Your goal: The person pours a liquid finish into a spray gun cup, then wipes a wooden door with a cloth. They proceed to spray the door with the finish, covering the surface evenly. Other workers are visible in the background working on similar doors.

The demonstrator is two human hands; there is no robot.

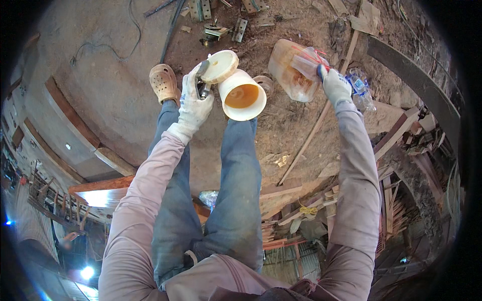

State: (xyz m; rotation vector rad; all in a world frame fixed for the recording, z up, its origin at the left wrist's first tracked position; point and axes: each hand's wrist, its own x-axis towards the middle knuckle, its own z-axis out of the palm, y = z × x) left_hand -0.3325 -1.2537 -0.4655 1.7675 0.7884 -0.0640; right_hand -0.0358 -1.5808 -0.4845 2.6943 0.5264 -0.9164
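Left hand [195,103], gloved, upper centre: grips a spray gun [203,80] with white cup [242,94], lid [219,66] off. Right hand [334,84], gloved, upper right: holds a clear jug [291,70] tilted, apart from cup.

The person wears white knit gloves on the left hand [193,103] and right hand [335,86], long pale pink-grey sleeves, blue jeans [236,200] and a tan holey clog [163,83].

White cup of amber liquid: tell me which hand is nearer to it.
Left. The left hand holds the tool that the white cup sits on; the right hand is off to its right, gripping a plastic jug.
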